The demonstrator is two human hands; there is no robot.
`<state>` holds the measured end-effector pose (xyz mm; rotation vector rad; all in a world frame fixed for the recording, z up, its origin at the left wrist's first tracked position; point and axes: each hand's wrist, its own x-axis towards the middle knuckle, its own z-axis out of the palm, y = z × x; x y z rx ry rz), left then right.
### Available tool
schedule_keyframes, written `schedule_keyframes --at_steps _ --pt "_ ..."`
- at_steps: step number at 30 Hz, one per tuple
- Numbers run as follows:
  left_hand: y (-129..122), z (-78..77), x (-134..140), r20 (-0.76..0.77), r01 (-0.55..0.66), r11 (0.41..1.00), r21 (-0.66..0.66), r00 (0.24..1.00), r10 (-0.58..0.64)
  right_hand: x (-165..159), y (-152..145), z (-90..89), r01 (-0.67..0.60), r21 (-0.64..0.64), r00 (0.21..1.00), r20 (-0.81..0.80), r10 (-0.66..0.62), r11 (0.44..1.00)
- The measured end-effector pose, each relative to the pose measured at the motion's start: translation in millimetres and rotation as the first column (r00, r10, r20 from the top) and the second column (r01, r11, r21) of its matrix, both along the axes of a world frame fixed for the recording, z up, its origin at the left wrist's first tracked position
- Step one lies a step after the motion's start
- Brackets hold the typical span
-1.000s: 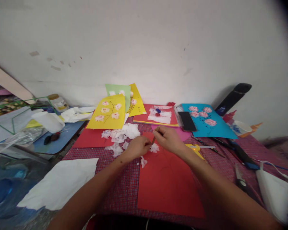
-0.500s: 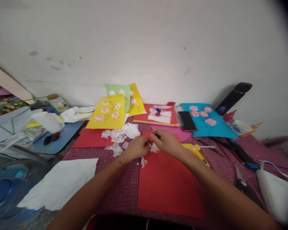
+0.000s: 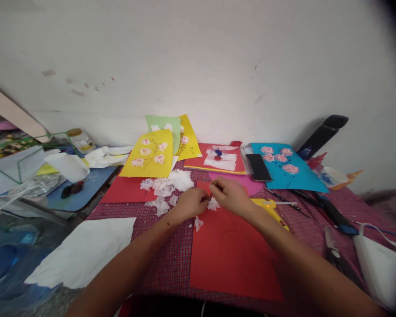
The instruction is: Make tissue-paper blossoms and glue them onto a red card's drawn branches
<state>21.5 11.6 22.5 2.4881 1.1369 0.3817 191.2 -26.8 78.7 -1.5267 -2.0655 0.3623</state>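
Observation:
Both hands meet over the top of a red sheet of paper (image 3: 232, 255). My left hand (image 3: 193, 203) has its fingers bent and pressed together, but what they pinch is hidden. My right hand (image 3: 228, 193) is closed too, thumb and fingertips together beside the left fingers; whatever it grips is too small to make out. A crumpled white tissue piece (image 3: 213, 204) lies on the red sheet just below the fingertips. Another small tissue scrap (image 3: 198, 223) rests at the sheet's left edge. A heap of torn white tissue (image 3: 165, 186) sits left of the hands.
A yellow glue gun (image 3: 271, 210) lies right of the red sheet, near scissors (image 3: 333, 253) and a white box-shaped item (image 3: 376, 268). Behind are a phone (image 3: 259, 167), a blue flower picture (image 3: 292, 176) and a yellow one (image 3: 148, 154). White paper (image 3: 82, 251) hangs over the left edge.
The hands stay nearly in place, with slight movement at the fingertips. The whole view has shifted a little.

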Motion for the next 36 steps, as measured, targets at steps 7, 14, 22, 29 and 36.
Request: schedule_keyframes --at_steps 7,14,22,29,36 --pt "-0.1 2.6 -0.6 0.028 0.019 0.999 -0.036 0.999 -0.018 4.1 -2.6 5.3 0.028 0.031 0.998 -0.059 -0.026 0.999" --pt "-1.7 3.9 -7.5 0.172 -0.024 0.999 -0.025 0.985 0.027 10.3 -9.0 8.4 0.070 0.042 0.990 -0.126 -0.065 0.997" --pt "17.2 26.9 -53.2 0.307 -0.160 0.987 0.019 0.940 0.146 16.2 -28.4 13.7 0.085 0.078 0.973 -0.220 -0.066 0.993" --pt "35.2 23.1 -89.1 0.174 -0.362 0.919 0.157 0.926 0.335 12.7 -45.2 10.9 0.046 0.050 0.951 -0.308 -0.028 0.998" --pt "35.0 7.1 -73.2 -0.033 -0.199 0.932 0.303 0.975 0.218 10.0 -48.4 0.9 0.026 0.026 0.950 -0.313 -0.016 0.999"
